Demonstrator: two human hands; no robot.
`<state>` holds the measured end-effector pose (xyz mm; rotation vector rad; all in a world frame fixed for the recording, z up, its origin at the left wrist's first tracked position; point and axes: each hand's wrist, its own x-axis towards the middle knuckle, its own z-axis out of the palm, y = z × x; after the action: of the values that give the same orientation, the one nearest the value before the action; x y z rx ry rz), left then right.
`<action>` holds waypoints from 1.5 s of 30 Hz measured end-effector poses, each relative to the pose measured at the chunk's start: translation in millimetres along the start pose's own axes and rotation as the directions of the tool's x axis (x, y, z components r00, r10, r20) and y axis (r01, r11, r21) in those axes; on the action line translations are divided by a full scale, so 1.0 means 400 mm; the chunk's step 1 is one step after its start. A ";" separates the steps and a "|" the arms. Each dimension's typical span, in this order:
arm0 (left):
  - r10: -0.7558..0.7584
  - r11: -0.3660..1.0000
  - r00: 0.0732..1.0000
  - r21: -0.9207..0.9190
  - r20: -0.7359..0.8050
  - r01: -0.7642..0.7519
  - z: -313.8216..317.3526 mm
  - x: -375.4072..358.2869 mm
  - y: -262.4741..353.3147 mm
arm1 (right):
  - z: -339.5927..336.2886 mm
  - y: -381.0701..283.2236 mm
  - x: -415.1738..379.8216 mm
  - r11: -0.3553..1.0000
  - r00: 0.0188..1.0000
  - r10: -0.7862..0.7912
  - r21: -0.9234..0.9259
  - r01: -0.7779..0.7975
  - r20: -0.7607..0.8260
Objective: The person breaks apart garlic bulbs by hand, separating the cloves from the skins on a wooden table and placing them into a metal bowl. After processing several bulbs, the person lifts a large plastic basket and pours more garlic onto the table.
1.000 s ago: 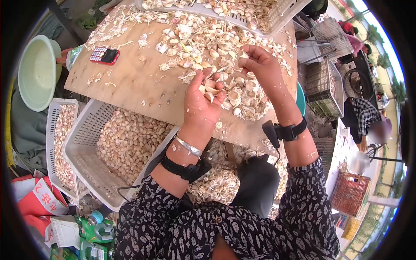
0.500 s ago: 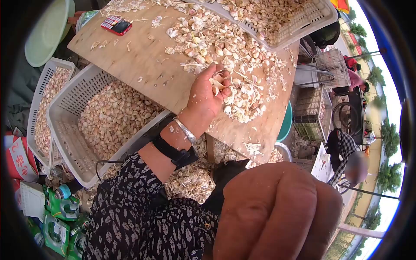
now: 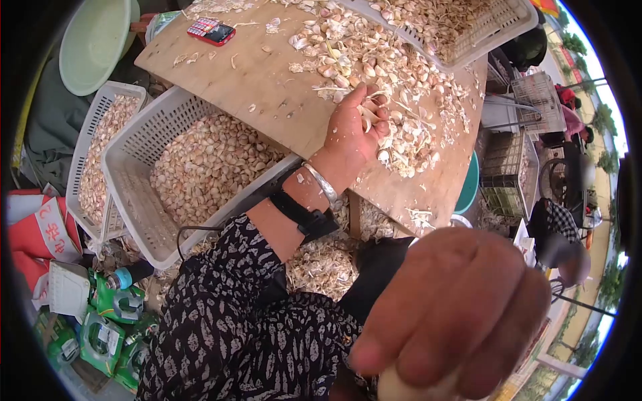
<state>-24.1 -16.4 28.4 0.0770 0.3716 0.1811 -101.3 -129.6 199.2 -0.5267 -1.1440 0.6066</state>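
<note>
My left hand (image 3: 358, 134), wearing a silver bracelet and a black wrist strap, is palm up over the wooden board (image 3: 267, 80), fingers curled round garlic cloves (image 3: 368, 117). Beside and beyond it, loose cloves and papery skins (image 3: 408, 137) are spread over the board. Very near the camera at lower right is my right hand (image 3: 461, 307), large and blurred, with its fingers bent down. Something pale shows under those fingers, but I cannot make it out.
A crate of cloves (image 3: 207, 167) stands left of the board, beside a narrower crate (image 3: 107, 150). Another crate (image 3: 495, 30) rests on the board's far side. A red phone (image 3: 211, 31) lies on the board. A green basin (image 3: 469, 184) and other people (image 3: 562, 234) are at right.
The whole view has shifted, so the board and crates appear farther right. My right hand has turned, and its fingertips and the pale thing now show. My left hand still holds cloves.
</note>
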 end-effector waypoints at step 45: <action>0.282 -0.069 -0.034 -0.015 0.959 -0.998 0.091 -1.184 0.137 | 0.651 -0.157 -0.244 0.983 0.949 -0.159 -0.049 0.179 0.273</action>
<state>-453.4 -54.1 235.7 1.4040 -0.6824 1.2584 -363.9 -221.7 260.7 -0.4111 -1.4571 0.4978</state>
